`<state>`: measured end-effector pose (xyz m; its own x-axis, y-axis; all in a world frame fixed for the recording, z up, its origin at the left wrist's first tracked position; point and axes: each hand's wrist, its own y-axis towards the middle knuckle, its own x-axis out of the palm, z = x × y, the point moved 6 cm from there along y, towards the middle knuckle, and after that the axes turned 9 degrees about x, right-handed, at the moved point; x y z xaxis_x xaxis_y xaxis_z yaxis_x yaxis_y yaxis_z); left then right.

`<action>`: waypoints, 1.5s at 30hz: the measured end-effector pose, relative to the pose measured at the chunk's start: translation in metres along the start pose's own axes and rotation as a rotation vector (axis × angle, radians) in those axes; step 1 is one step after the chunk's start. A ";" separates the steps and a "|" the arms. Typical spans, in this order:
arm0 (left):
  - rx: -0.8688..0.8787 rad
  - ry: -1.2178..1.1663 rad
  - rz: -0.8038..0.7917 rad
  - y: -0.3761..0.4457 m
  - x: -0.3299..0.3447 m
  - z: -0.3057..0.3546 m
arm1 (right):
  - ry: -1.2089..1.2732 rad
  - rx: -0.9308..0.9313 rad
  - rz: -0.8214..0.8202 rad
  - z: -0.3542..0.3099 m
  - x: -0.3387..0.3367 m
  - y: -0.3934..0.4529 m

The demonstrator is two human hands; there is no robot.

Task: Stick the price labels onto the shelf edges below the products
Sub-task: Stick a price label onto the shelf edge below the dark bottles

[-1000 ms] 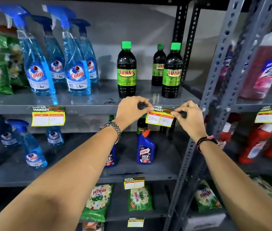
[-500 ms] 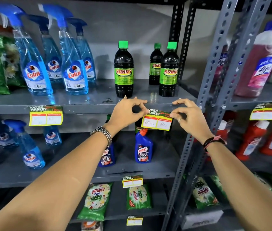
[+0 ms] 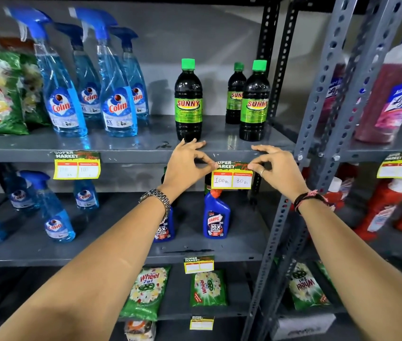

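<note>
I see the price label (image 3: 232,175) held against the front edge of the upper shelf (image 3: 131,157), just below the Sunny bottles (image 3: 188,100), so the price sits under the product it belongs to. My left hand (image 3: 185,163) pinches the label's upper left corner between thumb and forefinger, and the other fingers rest on the shelf lip at 12 o'clock from the label; I think they rest there to steady the hand. My right hand (image 3: 277,168) pinches the upper right corner in the same way, at 3 o'clock from the label, with its fingers also touching the shelf lip. Both hands are closed on the label, one at each top corner, and I judge this is to keep the label level and flat while the top strip goes on the metal. The white boxes with the written prices hang below the edge, in front of a blue Harpic bottle (image 3: 216,217) at 6 o'clock. Far at 9 o'clock, another label (image 3: 76,164) already hangs under the Colin sprays (image 3: 118,94), in the same manner. Whether the adhesive already holds, I cannot tell.
</note>
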<state>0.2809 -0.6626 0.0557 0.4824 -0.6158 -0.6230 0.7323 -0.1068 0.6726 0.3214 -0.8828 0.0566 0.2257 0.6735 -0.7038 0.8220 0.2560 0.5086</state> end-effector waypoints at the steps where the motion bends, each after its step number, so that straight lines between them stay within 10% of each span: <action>1: 0.001 0.001 0.004 0.000 0.000 0.000 | -0.001 0.002 0.008 -0.001 0.000 0.000; 45: -0.140 0.048 0.159 0.015 0.003 0.000 | -0.077 0.159 0.133 -0.028 0.009 0.024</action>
<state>0.2934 -0.6662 0.0640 0.6173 -0.5778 -0.5339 0.7029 0.1005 0.7041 0.3287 -0.8511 0.0761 0.3725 0.6374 -0.6745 0.8527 0.0517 0.5198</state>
